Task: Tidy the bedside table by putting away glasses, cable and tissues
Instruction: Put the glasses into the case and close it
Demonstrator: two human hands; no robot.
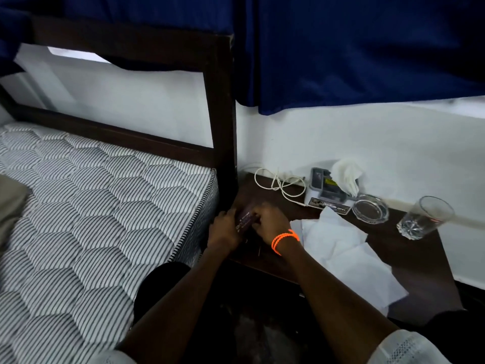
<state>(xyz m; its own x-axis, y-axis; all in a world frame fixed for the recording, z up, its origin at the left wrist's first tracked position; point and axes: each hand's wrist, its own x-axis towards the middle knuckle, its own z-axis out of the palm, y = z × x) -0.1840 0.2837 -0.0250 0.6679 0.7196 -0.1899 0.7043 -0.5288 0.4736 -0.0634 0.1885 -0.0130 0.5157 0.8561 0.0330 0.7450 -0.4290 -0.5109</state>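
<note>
Both my hands meet at the left end of the dark bedside table [409, 261], close to the bed post. My left hand [225, 229] and my right hand [270, 223] are closed on a dark glasses case [245, 219] with pale lettering; whether glasses are inside is hidden. A white cable [282, 183] lies in loose loops at the back of the table. Loose white tissues [346, 253] are spread across the table to the right of my right wrist. More tissue [346, 174] sticks up from a grey tissue box [326, 193] at the back.
A glass ashtray [370, 208] and a drinking glass [426, 218] stand at the back right. The dark wooden bed frame [223, 127] and striped mattress [91, 206] lie to the left. Blue curtains [354, 48] hang over the white wall.
</note>
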